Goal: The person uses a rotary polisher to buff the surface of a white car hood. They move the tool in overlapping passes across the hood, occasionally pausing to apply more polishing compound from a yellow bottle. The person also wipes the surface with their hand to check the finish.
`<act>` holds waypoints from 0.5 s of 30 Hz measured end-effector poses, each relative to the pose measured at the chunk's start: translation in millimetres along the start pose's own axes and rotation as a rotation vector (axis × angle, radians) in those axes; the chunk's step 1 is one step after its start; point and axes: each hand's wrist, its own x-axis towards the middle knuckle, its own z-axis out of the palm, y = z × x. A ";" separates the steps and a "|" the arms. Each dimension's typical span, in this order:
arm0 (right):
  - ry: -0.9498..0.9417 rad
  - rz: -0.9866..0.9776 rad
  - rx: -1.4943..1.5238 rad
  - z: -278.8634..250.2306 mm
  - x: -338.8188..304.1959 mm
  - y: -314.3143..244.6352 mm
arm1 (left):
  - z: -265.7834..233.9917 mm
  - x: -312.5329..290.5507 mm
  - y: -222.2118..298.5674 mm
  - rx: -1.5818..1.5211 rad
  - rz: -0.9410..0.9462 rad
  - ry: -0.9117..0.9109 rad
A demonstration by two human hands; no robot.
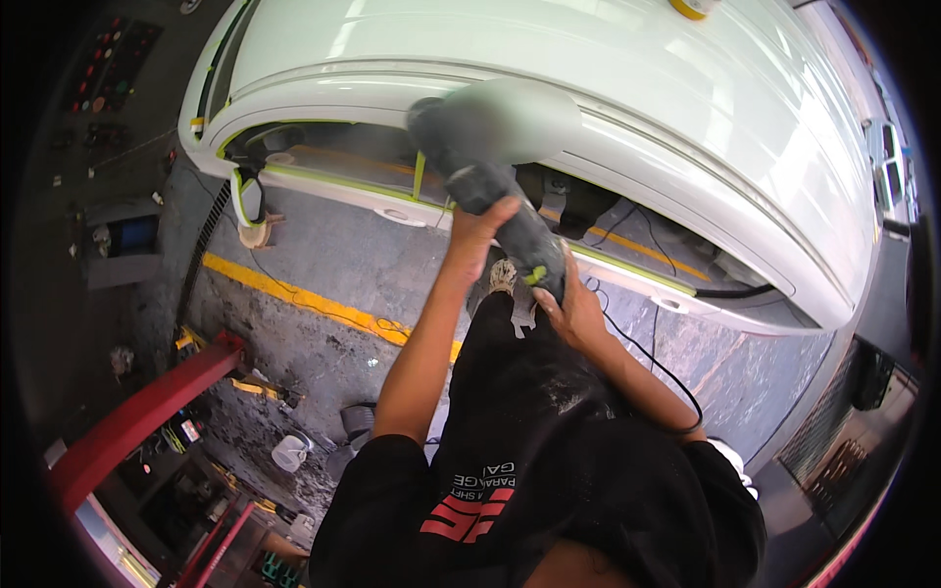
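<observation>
My left hand [477, 240] is closed around the front part of a dark, dusty power polisher [515, 220]. The tool's rear end sits in my right hand [573, 299], fingers wrapped round it. A pale round pad [524, 120] at its head is smeared by motion. That pad lies over the roof edge of a white car [392, 49], above the side windows; how firmly it touches, I cannot tell. Green masking tape [323, 182] lines the window frames. From the tool's rear a black cord [655, 358] loops past my right forearm.
A yellow-and-white container [693, 8] stands on the roof. The wing mirror [250, 196] sticks out at the left. A red metal beam [147, 421] rises at lower left, near a white bucket [290, 453]. Thin cords lie across the grey floor and its yellow line [304, 299].
</observation>
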 end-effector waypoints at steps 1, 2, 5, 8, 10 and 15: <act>0.040 -0.062 0.029 5.2 -2.6 7.2 | 8.6 -2.6 -1.2 0.026 0.005 -0.011; 0.087 -0.115 0.063 9.7 -4.6 12.2 | 14.8 -3.7 -0.4 0.027 0.031 -0.056; 0.147 -0.209 0.075 18.3 7.0 8.5 | 14.8 3.4 11.6 0.016 0.113 -0.034; 0.018 -0.129 0.002 14.4 33.2 -21.1 | -17.0 20.8 33.7 0.043 0.091 0.046; -0.049 -0.113 -0.031 16.6 60.5 -56.5 | -46.2 38.0 52.5 -0.023 0.135 0.115; -0.048 -0.255 0.022 35.6 116.5 -154.0 | -127.8 88.3 131.9 -0.051 0.094 0.225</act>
